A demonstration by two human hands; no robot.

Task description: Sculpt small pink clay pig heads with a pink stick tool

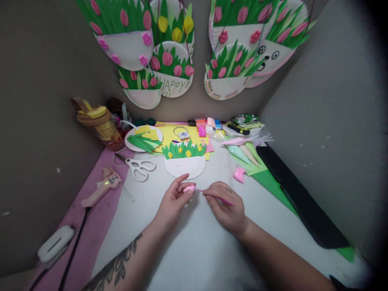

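Observation:
My left hand [176,196] pinches a small pink clay flower [189,188] between thumb and fingers, above the white work surface. Closed round a thin magenta stick-like tool [224,199] is my right hand [227,206]; the tool's tip points left and meets the flower's edge. What the tip looks like is too small to make out. Just beyond both hands lies a white half paper plate [184,166] with green paper grass and yellow paper flowers along its top. A pink packet of clay [239,174] lies to the right of it.
On the left are white scissors [141,167], a pink glue gun [104,188] with a cord, and a tumbler [98,125]. A plate with paper scraps [144,139] stands behind. Piping bags [244,151] and a long black object [303,198] are at right. Decorated plates [127,52] hang above.

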